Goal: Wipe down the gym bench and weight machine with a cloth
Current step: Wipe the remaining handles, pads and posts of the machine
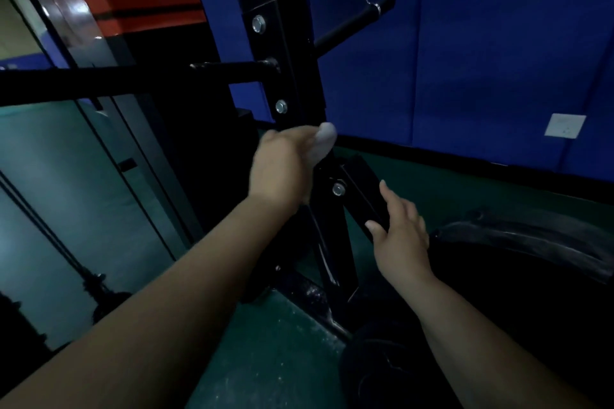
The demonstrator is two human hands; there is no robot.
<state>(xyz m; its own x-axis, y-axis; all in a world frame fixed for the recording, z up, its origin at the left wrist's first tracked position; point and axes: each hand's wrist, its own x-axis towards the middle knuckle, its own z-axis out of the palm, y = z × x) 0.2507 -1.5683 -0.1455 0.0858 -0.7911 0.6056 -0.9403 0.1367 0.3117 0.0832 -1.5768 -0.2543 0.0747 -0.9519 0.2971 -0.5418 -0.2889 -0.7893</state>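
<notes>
Two bare forearms reach in from the bottom edge, the left from 7 o'clock and the right from 5 o'clock. The right hand (400,229) sits lower, at about 4 o'clock of centre; its grip is loose, fingers nearly straight, thumb and fingertips touching the slanted black brace (365,191) that angles down from the post. It holds nothing closed in its fingers. The left hand (282,166) is just above centre, its grip curled round a pale cloth (324,143), a wad of which shows at the hand's 1 o'clock side, pressed against the black upright post (289,53) of the weight machine. Silver bolts (281,106) stud the post above and below the hands. At 9 o'clock a black horizontal bar (133,76) runs out from the post; at 1 o'clock a black plate peg (352,23) sticks up and away. Below the post lies green floor (265,342), dusty near the base. At 4 o'clock a dark rounded object (531,242) lies blurred. Farthest back stands blue wall padding (498,43) carrying a white socket plate (564,125).
</notes>
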